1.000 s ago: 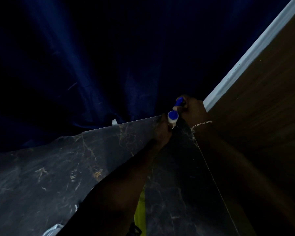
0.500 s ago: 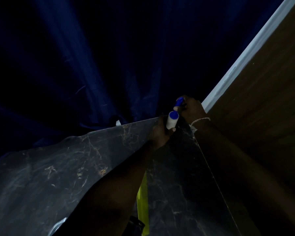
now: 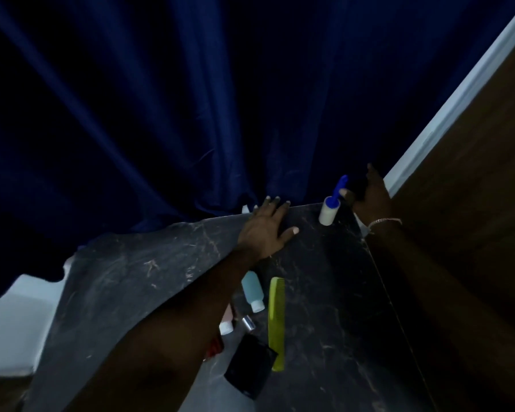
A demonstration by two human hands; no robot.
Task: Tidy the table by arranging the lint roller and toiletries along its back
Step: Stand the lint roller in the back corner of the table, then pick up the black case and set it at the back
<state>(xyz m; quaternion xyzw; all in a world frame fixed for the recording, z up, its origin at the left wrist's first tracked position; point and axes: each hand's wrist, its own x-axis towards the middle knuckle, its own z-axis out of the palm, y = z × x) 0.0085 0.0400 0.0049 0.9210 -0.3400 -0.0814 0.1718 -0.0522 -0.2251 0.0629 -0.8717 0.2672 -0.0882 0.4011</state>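
The lint roller [image 3: 328, 215], a white roll with a blue handle, stands at the back right corner of the dark marble table [image 3: 131, 278]. My right hand [image 3: 369, 197] is just right of it with fingers spread, and only the thumb tip touches the blue handle. My left hand [image 3: 266, 228] lies flat and open on the table's back edge, left of the roller. Nearer me lie a teal bottle [image 3: 252, 289], a yellow-green comb [image 3: 276, 319], a small silver-capped bottle [image 3: 248, 322], a white-capped pink bottle [image 3: 226, 326] and a black container [image 3: 250, 367]. My left forearm partly hides them.
A dark blue curtain [image 3: 191, 114] hangs right behind the table's back edge. A brown wooden panel [image 3: 473, 218] with a pale trim strip [image 3: 458, 93] runs along the table's right side. The scene is dim.
My left hand has let go of the lint roller and moved left onto the table. My right hand has opened off the handle. The view has widened, showing the toiletries.
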